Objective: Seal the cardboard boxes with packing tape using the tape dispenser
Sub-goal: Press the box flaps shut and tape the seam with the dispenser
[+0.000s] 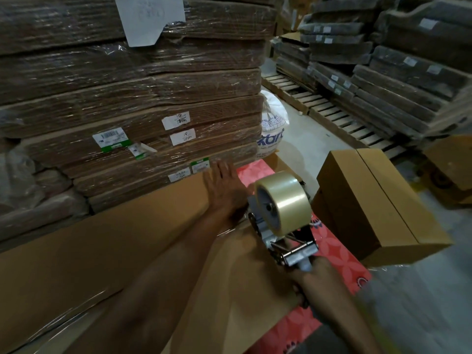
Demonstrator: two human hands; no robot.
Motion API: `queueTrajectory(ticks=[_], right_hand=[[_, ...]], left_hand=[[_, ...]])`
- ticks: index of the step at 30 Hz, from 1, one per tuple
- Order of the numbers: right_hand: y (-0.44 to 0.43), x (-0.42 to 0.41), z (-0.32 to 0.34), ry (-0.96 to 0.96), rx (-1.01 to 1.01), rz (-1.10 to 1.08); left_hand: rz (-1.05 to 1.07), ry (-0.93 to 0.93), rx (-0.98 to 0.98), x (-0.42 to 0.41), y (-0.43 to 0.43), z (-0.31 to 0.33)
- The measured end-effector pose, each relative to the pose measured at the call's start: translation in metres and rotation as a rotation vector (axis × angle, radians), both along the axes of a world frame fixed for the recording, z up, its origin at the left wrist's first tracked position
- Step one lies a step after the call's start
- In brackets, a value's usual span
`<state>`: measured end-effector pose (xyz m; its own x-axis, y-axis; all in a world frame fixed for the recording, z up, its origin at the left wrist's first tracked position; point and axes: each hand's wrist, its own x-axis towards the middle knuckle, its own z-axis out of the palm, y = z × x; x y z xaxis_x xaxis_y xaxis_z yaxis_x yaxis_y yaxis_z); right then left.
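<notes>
A long brown cardboard box (pixel 107 241) lies in front of me, running from the lower left to the centre. My left hand (pixel 224 190) presses flat on its far right end with the fingers spread. My right hand (pixel 311 274) grips the handle of a metal tape dispenser (pixel 288 241) that carries a roll of clear tape (pixel 283 203). The dispenser sits over the box's right edge, just behind my left hand. A shiny strip of tape (pixel 229 229) shows on the box beside the dispenser.
A taped brown box (pixel 378 205) stands to the right on the grey floor. A red patterned mat (pixel 339 261) lies under the boxes. A tall wrapped stack of flat cartons (pixel 127 98) rises straight ahead. Pallets with more cartons (pixel 383 72) and a white sack (pixel 273 126) sit behind.
</notes>
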<state>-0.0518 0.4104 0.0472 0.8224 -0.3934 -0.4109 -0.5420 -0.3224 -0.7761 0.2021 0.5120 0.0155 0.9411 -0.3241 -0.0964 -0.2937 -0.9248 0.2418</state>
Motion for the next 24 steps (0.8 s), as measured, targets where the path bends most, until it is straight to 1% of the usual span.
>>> queueTrajectory(ticks=[5,8,11,14,17,20,22,24], right_hand=[[-0.001,0.036,0.013,-0.064,-0.104,0.024],[-0.007,0.064,0.019,-0.107,-0.09,0.072],[-0.018,0.071,0.023,-0.097,-0.093,0.122],[-0.027,0.057,0.019,-0.024,-0.076,0.119],[-0.04,0.019,0.018,0.047,-0.027,0.078],[-0.05,-0.02,0.009,0.046,0.064,-0.033],[-0.05,-0.029,-0.002,0.041,0.073,-0.09],[-0.049,-0.03,-0.01,0.012,0.088,-0.098]], left_hand=[[-0.003,-0.014,0.063,0.024,0.006,0.008],[0.053,0.021,0.065,0.051,0.013,0.008],[0.064,0.025,0.082,0.058,0.012,0.004],[0.084,0.027,0.08,0.06,0.008,0.004],[0.114,0.027,0.076,0.064,0.006,-0.001],[0.107,0.005,0.093,0.064,0.004,-0.003],[0.124,-0.059,0.107,0.06,0.002,-0.005],[0.075,-0.224,0.071,0.041,-0.001,-0.001]])
